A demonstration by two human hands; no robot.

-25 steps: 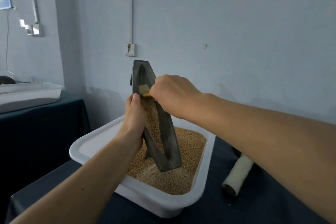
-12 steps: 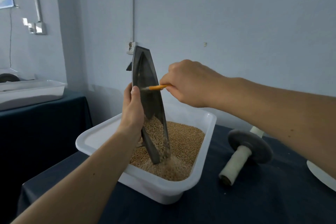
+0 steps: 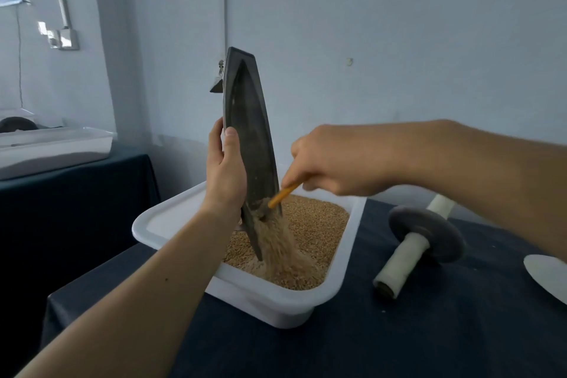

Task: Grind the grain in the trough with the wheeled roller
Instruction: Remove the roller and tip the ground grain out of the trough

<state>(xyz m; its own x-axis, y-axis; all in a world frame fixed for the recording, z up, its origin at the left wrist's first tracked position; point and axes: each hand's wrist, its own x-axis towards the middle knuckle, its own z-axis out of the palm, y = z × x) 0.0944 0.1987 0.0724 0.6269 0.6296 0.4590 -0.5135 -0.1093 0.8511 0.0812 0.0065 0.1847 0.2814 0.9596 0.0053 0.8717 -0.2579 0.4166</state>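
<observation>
My left hand (image 3: 225, 172) grips the dark boat-shaped trough (image 3: 248, 135) by its left edge and holds it nearly upright, lower tip inside the white tub (image 3: 171, 218). My right hand (image 3: 334, 166) holds a small brush with an orange handle (image 3: 283, 195) against the trough's lower part. Ground grain (image 3: 276, 245) streams off the tip onto the grain heaped in the tub. The wheeled roller (image 3: 425, 238), a dark disc on a white-wrapped axle, lies on the table right of the tub.
The table has a dark blue cloth (image 3: 429, 331). A white plate edge (image 3: 549, 278) shows at the far right. A second white tub (image 3: 52, 144) sits on another table at the left. A wall stands close behind.
My right hand swept the brush from the trough's upper middle down to its lower end. The grain inside slid down and now pours into the tub. The trough is held steeper.
</observation>
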